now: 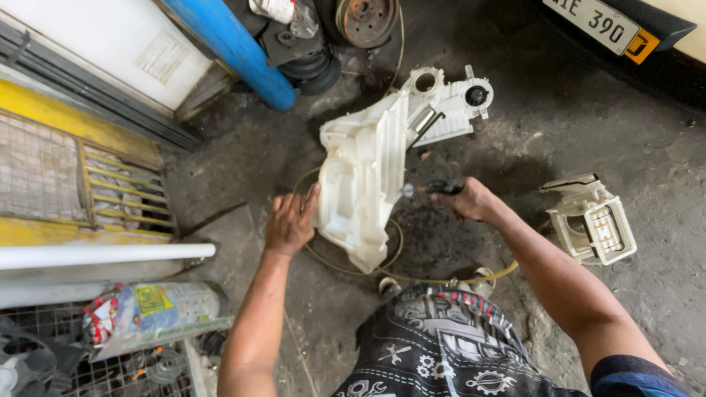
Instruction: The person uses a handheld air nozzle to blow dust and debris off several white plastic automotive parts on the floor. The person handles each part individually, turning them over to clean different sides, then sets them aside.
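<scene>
Fingers of the left hand spread flat against the near-left side of the white plastic blower housing, which stands on the oily concrete floor. Right hand grips a black-handled air blow gun, nozzle touching the housing's right edge, with a yellow hose looping beneath it.

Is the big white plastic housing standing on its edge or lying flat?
On edge: white plastic housing stands on the concrete floor, steadied by the left hand.
</scene>
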